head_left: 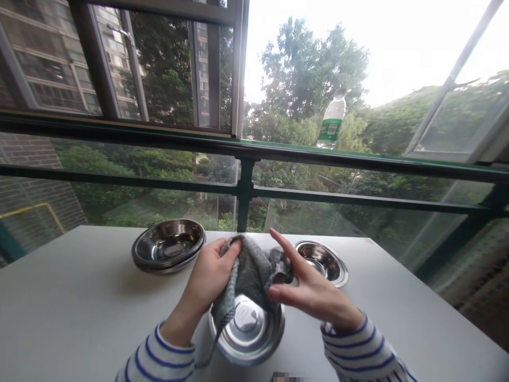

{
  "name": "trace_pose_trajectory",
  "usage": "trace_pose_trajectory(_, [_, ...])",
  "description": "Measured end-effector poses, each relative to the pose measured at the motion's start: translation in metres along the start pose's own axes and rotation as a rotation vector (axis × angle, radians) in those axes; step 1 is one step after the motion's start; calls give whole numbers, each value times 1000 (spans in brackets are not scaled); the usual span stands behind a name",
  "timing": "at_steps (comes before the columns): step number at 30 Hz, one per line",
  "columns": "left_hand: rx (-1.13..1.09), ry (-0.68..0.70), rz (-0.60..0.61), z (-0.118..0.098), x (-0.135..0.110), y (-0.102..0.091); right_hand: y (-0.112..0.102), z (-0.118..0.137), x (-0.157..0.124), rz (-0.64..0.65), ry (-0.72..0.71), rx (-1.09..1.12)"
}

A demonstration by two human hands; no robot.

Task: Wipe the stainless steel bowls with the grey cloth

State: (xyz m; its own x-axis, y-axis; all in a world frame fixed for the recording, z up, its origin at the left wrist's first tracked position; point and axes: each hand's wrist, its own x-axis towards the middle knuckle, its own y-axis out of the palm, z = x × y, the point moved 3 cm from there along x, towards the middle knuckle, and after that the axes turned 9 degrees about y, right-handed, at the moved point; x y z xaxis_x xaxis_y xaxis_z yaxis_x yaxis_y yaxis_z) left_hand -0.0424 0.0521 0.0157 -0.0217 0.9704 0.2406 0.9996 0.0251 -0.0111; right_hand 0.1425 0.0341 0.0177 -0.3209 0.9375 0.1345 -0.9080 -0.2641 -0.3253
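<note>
A grey cloth (252, 265) is pinched between the thumb and fingers of my left hand (212, 273), and it drapes down over the far part of a shiny metal bowl (254, 347). The bowl is in front of me, low in the middle of the view. Beside the cloth's bunched right end is my right hand (310, 286), with index finger and thumb spread wide apart. Its other fingers are partly hidden, and I cannot tell how firmly it touches the cloth. Part of the bowl's far rim is hidden under the cloth.
Several stacked metal bowls (169, 249) stand on the white table (99, 323) at the back left. Another metal bowl (338, 270) sits behind my right hand. Beyond the table's far edge runs a dark railing (178, 142), with a green-labelled plastic bottle (332, 124) above it.
</note>
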Motion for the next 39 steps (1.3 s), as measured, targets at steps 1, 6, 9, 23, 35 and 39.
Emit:
trace_pose_trajectory(1, [-6, -9, -1, 0, 0, 1, 2, 1, -1, -1, -16, -65])
trace_pose_trajectory(6, [-153, -75, 59, -1, 0, 2, 11, 0, 5, -30, -76, -175])
trace_pose_trajectory(9, [-128, -50, 79, -5, 1, -8, 6, -3, 10, -75, -28, -207])
trace_pose_trajectory(23, [-237, -95, -16, 7, 0, 10, 21, 8, 3, -304, -413, -381])
trace_pose_trajectory(35, [-686, -98, -101, 1, -1, 14, 31, -10, 6, -225, -229, -189])
trace_pose_trajectory(39, [-738, -168, -125, 3, 0, 14, 31, -16, 16, -196, -111, 194])
